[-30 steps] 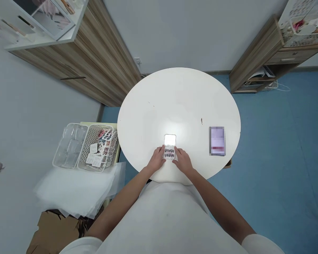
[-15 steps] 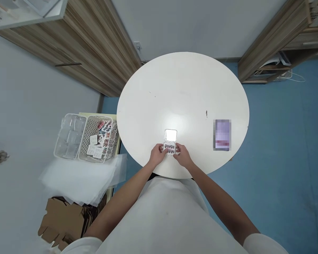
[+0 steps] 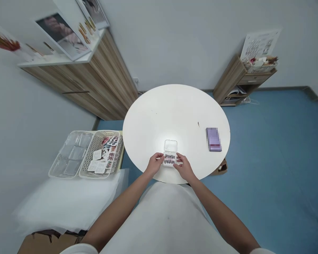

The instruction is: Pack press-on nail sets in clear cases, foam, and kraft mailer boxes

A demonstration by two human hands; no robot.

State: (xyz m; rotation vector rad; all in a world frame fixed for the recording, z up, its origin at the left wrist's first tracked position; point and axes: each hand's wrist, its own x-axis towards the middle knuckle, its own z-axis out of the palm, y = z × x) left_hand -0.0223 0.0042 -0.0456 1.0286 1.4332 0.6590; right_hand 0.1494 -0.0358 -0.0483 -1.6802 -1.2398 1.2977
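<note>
A small clear plastic case (image 3: 170, 165) lies on the white round table (image 3: 148, 130) near its front edge. Its hinged lid (image 3: 171, 145) is swung up and back, away from me. Inside are two rows of what look like press-on nails (image 3: 169, 159), pinkish and dark. My left hand (image 3: 155, 164) grips the left side of the case between thumb and fingers. Opposite it, my right hand (image 3: 184, 167) holds the right side, fingertips at the edge.
A purple box (image 3: 214, 139), blurred out, lies on the table's right. To the left stand a white basket (image 3: 98, 137) with cards and packets, a tray of clear cases (image 3: 72, 153) and translucent sheets (image 3: 69, 201). A wooden cabinet (image 3: 106, 81) rises behind; a cardboard box (image 3: 221, 168) shows beneath the table.
My view has tilted up, bringing in picture frames on the cabinet and a shelf display. Both hands stay at the case; the left thumb has drawn back from over the nails to its side.
</note>
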